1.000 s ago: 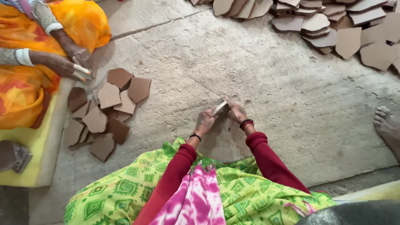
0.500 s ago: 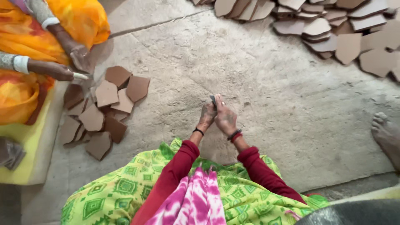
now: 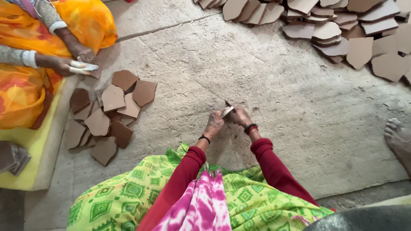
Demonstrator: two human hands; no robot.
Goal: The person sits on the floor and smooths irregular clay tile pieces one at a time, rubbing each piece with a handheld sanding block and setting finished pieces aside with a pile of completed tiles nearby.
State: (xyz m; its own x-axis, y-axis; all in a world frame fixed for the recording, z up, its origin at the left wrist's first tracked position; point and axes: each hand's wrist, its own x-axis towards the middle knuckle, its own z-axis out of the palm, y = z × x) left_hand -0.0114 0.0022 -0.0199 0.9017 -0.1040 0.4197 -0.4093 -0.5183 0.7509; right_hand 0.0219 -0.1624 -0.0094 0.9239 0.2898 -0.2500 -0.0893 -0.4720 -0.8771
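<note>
My left hand (image 3: pixel 213 124) and my right hand (image 3: pixel 240 116) meet over the grey stone floor (image 3: pixel 257 72), just past my knees. Between them they pinch a small thin piece (image 3: pixel 227 110), pale with a dark edge, tilted up on its edge. Both hands have their fingers closed on it. I wear dark red sleeves and a bangle on each wrist. My lap is covered in green patterned cloth with a pink tie-dyed strip.
A heap of brown flat cut pieces (image 3: pixel 109 113) lies to the left. Another person in orange (image 3: pixel 25 64) sits there on a yellow mat (image 3: pixel 30 154), holding a pale piece. More tan pieces (image 3: pixel 338 30) are stacked at the far right. A bare foot (image 3: pixel 400 141) shows at right.
My hands have stayed together on the small piece, which has turned between my fingers. The other person's hands have shifted slightly.
</note>
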